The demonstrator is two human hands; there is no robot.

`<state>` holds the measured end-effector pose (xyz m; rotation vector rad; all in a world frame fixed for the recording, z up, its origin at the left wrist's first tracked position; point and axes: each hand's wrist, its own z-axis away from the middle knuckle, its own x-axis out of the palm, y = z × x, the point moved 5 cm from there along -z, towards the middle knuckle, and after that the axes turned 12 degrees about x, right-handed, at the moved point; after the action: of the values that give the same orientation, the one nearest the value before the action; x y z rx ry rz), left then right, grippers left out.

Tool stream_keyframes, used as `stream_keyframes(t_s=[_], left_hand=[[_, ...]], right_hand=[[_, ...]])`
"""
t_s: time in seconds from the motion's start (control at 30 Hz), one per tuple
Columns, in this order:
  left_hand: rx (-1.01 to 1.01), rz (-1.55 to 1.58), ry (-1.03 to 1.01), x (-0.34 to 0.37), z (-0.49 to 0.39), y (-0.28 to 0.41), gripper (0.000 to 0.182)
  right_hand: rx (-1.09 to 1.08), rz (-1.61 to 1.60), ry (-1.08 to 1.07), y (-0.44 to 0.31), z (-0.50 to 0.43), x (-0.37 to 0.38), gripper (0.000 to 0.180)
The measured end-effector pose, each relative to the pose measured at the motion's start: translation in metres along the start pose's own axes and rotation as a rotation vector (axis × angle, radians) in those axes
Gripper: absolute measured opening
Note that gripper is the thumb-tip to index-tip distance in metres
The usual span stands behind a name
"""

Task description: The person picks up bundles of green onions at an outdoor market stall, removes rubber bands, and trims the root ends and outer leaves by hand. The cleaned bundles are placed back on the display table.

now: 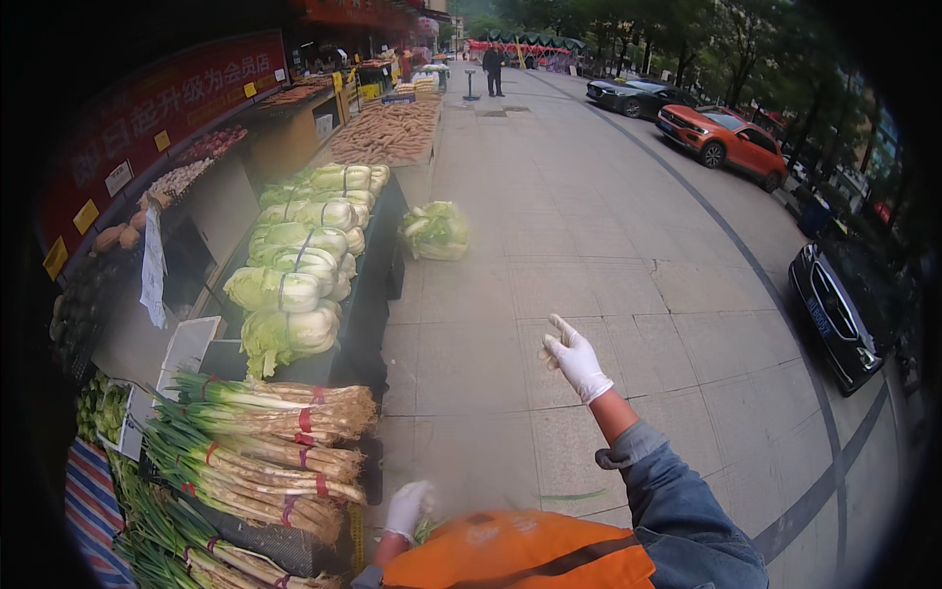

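My right hand (578,362), in a white glove, is raised over the paving with its fingers partly spread and nothing in them. Low in the view, my left hand (410,508), gloved too, is beside the root ends of bundled green onions (294,427). Its fingers are blurred, and what they hold is unclear; a bit of leafy green (425,528) shows just below it, partly hidden by my orange apron (508,548). Beyond the onions, Chinese cabbages (294,291) tied with dark bands lie stacked on a stand. A bagged leafy vegetable (436,230) rests on the ground beside that stand.
Stalls run along the left, with a heap of sweet potatoes (386,129) farther off. A person (493,70) stands near a platform scale (471,85). Parked on the right are an orange car (721,140) and a black car (839,316). A green leaf (574,496) lies on the paving.
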<state>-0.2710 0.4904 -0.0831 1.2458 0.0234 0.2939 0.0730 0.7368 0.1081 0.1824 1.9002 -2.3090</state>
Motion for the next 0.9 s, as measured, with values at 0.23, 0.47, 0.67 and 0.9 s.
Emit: stream_keyframes(t_s=[0.23,0.47,0.67,0.9], left_hand=[[0.037,0.122,0.234,0.0,0.025,-0.015,0.019],[0.023,0.252,0.499,0.009,0.084,-0.058,0.016],[-0.075,0.32,0.62,0.011,0.117,-0.076,0.016],[0.069,0.193,0.645,0.02,0.131,-0.045,0.019]], right_hand=[[-0.486,0.383,0.245,-0.269,-0.07,-0.033,0.069],[-0.611,0.389,0.288,-0.33,-0.121,-0.023,0.063],[-0.445,0.337,-0.221,-0.2,-0.082,0.047,0.045],[0.044,0.352,-0.751,0.021,0.02,0.139,0.038]])
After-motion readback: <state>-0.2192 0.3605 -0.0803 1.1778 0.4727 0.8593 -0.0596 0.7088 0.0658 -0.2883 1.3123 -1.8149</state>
